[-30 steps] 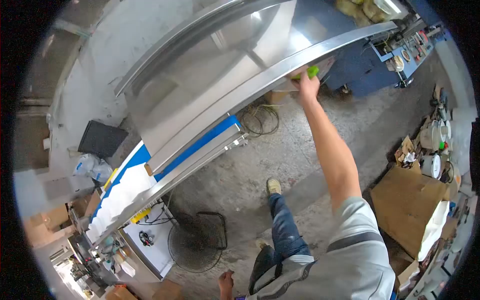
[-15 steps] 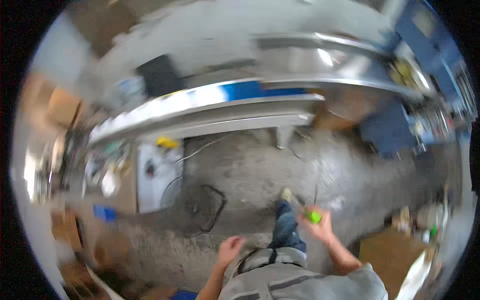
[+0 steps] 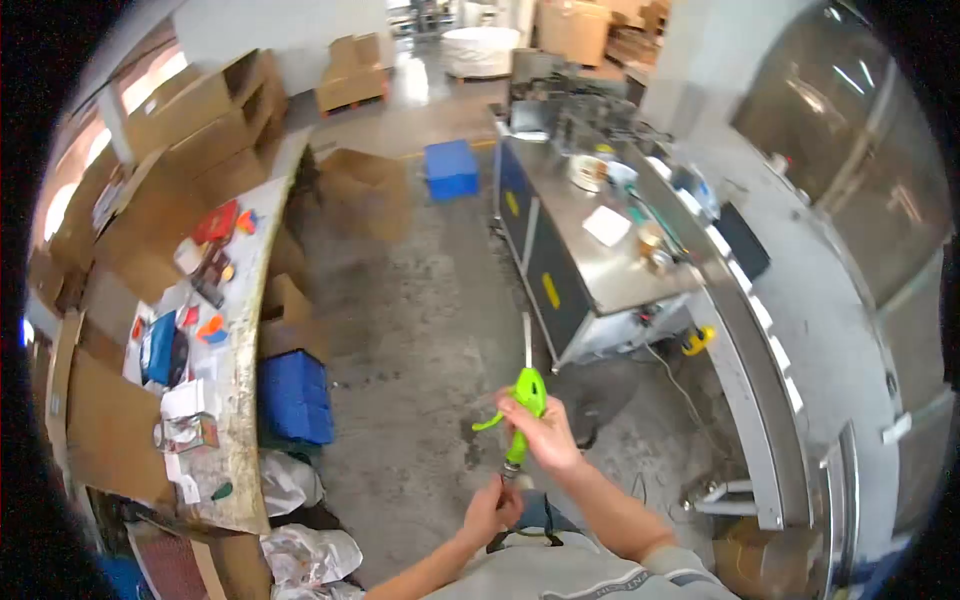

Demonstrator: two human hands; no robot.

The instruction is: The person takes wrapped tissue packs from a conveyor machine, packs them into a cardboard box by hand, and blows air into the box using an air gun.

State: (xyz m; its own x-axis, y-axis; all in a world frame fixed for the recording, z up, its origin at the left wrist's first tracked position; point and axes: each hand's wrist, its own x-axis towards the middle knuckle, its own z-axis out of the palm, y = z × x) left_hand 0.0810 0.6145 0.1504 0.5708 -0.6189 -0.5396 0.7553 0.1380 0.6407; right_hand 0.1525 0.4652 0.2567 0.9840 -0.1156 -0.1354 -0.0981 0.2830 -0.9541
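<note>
My right hand [image 3: 548, 435] is closed round a bright green air blow gun [image 3: 531, 390]. Its thin metal nozzle points up and away from me, and the green trigger sticks out to the left of my fingers. Just below, my left hand [image 3: 493, 510] has its fingers closed on the metal hose connector [image 3: 510, 472] at the bottom end of the gun's handle. Whether a hose runs on from there is hidden by the left hand. Both hands are in front of my body, above the grey floor.
Left stands a long worktable [image 3: 250, 390] with small parts and cardboard boxes, a blue crate [image 3: 295, 398] beside it. On the right are a metal-topped cabinet [image 3: 560, 215] and a conveyor [image 3: 745, 400]. Farther off, a blue box [image 3: 451, 169] sits on the floor.
The view has swung to a different part of the workshop. My hands, apart before, have come together. My left hand now grips the connector of the blow gun held in my right hand.
</note>
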